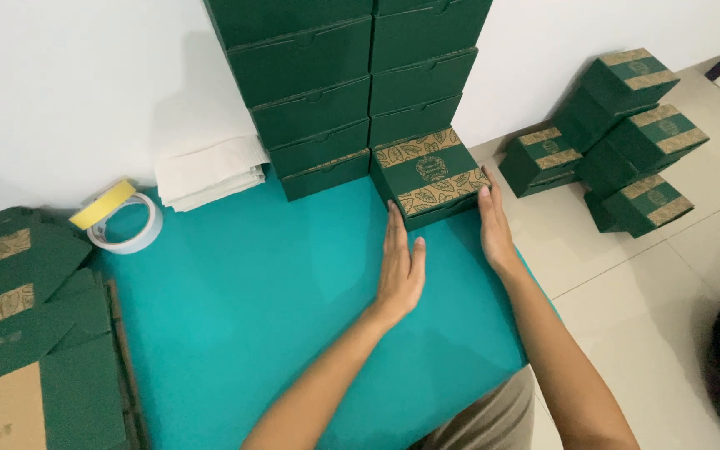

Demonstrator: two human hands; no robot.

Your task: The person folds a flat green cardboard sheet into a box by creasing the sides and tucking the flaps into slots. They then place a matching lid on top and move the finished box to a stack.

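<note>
At far left, flat stock: unfolded green box blanks with gold leaf bands lay overlapped beside the mat, brown card showing on 1 underside.
Tape: 2 rolls, 1 yellow-edged and 1 white, lay together at the mat's back-left corner, near a folded white stack of paper.
Work surface: a teal mat on a pale tiled floor.
Back stack: 2 columns of plain dark green boxes stood against the white wall.
Left hand: flat on the mat, fingers straight and together, fingertips touching the near-left side of the box; nothing grasped.
Box in hand: a closed green carton with 2 gold leaf bands and a central emblem sat at the mat's back-right edge, touching the foot of the right column.
Right hand: open, its fingers laid against the box's right side; pressing, not gripping.
Handling, judged: thin folded card, probably light, stiff at edges but crushable on the lid; best taken by opposite side walls.
Orientation: lid up; long axis ran roughly left to right, slightly skewed to the wall.
Right pile: about 6 banded boxes lay tilted on the tiles, well apart.
</note>
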